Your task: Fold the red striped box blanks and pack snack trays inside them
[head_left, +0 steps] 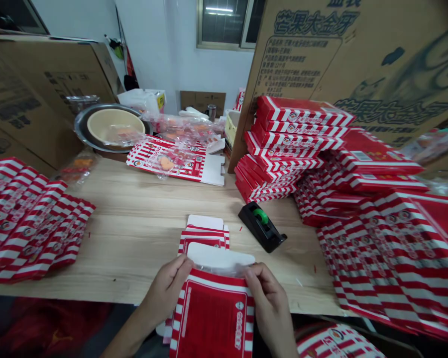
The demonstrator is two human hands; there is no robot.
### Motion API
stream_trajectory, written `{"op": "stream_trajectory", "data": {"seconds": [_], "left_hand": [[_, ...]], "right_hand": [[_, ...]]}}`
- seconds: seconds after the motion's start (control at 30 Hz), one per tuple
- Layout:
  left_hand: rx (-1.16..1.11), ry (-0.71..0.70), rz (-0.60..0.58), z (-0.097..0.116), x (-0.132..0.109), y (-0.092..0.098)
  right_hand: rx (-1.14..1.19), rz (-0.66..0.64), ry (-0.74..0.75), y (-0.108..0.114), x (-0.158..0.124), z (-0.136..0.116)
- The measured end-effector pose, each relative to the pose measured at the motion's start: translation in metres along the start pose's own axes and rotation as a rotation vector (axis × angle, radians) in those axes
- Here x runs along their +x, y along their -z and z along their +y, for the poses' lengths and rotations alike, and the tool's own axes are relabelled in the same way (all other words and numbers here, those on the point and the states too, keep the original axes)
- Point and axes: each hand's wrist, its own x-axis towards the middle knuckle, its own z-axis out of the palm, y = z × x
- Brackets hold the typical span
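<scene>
A flat red carton with striped red-and-white edges (pixel 212 313) is held between my two hands at the table's front edge. Its white end flap (pixel 220 257) stands up, and something clear like plastic shows at the mouth below it. My left hand (pixel 171 283) pinches the upper left corner, and my right hand (pixel 267 298) grips the upper right corner with the thumb on top. Just beyond lies another striped carton (pixel 204 237) with white flaps, partly covered by the held one. A black tape dispenser (pixel 262 226) with a green core sits to the right.
Stacked striped cartons (pixel 291 134) rise at the right, with more cartons (pixel 392 248) nearer me. Another row of cartons (pixel 30 219) stands at the left. Farther back are a cream bowl (pixel 115 122) inside a metal basin and clear packets (pixel 186 132). Large cardboard boxes (pixel 358 54) flank the table.
</scene>
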Motion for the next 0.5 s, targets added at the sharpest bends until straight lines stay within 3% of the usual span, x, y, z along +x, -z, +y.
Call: {"op": "stream_trajectory", "data": {"seconds": [0.1,0.23,0.37,0.5], "left_hand": [[-0.124,0.039,-0.042,0.002,-0.001,0.000],[-0.315,0.091,-0.095,0.006,0.003,0.003],[-0.202,0.030,-0.165,0.016,0.008,0.002],[-0.162,0.022,-0.105,0.022,0.008,-0.004]], "right_hand": [[0.076,-0.104,0.004,0.007,0.003,-0.006],[-0.013,-0.283,0.018,0.012,0.009,-0.017],[-0.018,-0.306,0.003,0.009,0.016,-0.033],[-0.173,-0.338,-0.049,0.004,0.022,-0.048]]}}
